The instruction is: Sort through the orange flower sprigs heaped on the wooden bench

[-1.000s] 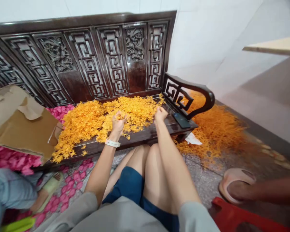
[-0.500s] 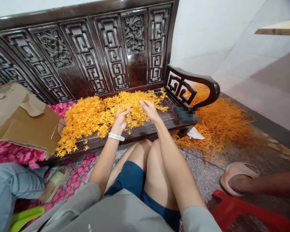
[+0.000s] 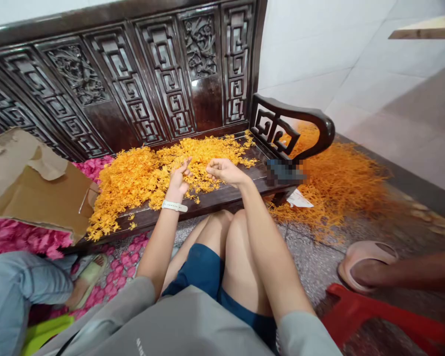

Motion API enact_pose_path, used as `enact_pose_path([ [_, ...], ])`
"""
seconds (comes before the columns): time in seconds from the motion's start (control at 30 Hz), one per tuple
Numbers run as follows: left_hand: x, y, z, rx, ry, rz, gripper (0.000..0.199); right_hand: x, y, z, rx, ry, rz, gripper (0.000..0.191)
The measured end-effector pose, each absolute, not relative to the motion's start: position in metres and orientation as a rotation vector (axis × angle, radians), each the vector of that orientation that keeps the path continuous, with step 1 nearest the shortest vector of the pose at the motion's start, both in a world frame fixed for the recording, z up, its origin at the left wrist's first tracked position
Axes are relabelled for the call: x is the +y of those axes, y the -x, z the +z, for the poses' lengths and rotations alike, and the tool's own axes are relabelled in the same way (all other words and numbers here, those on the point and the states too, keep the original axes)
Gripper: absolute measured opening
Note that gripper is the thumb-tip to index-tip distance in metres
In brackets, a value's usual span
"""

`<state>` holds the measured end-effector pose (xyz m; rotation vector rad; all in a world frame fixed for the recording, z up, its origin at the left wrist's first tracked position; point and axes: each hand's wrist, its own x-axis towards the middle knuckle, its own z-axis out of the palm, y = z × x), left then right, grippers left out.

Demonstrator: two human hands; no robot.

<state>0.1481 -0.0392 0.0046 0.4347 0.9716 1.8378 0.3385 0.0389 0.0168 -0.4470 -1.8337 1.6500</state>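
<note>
Above the front edge of a dark wooden bench [image 3: 222,194], my left hand [image 3: 178,180] is raised with its fingers curled together, one fingertip pointing up. To its right, my right hand [image 3: 227,171] pinches thumb against fingers, its tips turned toward the left hand. Anything between the fingers of either hand is too small to make out. A small gap separates the two hands. Behind and beneath them spreads a heap of orange-yellow artificial flower pieces [image 3: 124,180] over the bench seat. A pale band [image 3: 175,206] circles my left wrist.
A cardboard box [image 3: 40,190] leans at the left over pink petal pieces [image 3: 25,235]. Orange stringy strands [image 3: 341,183] pile beyond the bench armrest [image 3: 311,116]. Another person's jeans-clad leg [image 3: 25,279] is at left; a sandalled foot [image 3: 369,267] and red stool [image 3: 378,316] are at right.
My right hand has turned and its fingers have drawn together into a pinch, a little lower and left. My left hand has shifted slightly left. The view has moved slightly.
</note>
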Motion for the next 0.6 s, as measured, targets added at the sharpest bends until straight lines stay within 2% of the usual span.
enact_pose_path([
  [0.07, -0.042, -0.143, 0.004, 0.959, -0.432, 1.850, 0.005, 0.045, -0.358, 0.021, -1.890, 0.407, 1.392, 0.026],
  [0.17, -0.044, -0.142, -0.002, 0.993, -0.447, 1.857, 0.009, 0.057, -0.378, 0.025, -1.602, 0.453, 1.036, 0.039],
  [0.2, -0.044, -0.145, -0.004, 1.005, -0.459, 1.862, 0.015, 0.060, -0.380, 0.025, -1.431, 0.472, 1.082, 0.042],
  [0.3, -0.042, -0.157, -0.009, 1.039, -0.505, 1.843, 0.028, 0.065, -0.373, 0.022, -0.928, 0.542, 1.520, 0.035],
  [0.37, -0.040, -0.168, -0.010, 1.089, -0.535, 1.807, 0.030, 0.062, -0.361, 0.019, -0.863, 0.629, 1.686, 0.033],
  [0.5, -0.036, -0.184, -0.013, 1.199, -0.646, 1.795, 0.034, 0.053, -0.336, 0.010, -1.312, 0.769, 1.525, 0.040],
  [0.6, -0.033, -0.187, -0.017, 1.251, -0.772, 1.794, 0.033, 0.051, -0.326, 0.001, -1.592, 0.716, 1.411, 0.043],
])
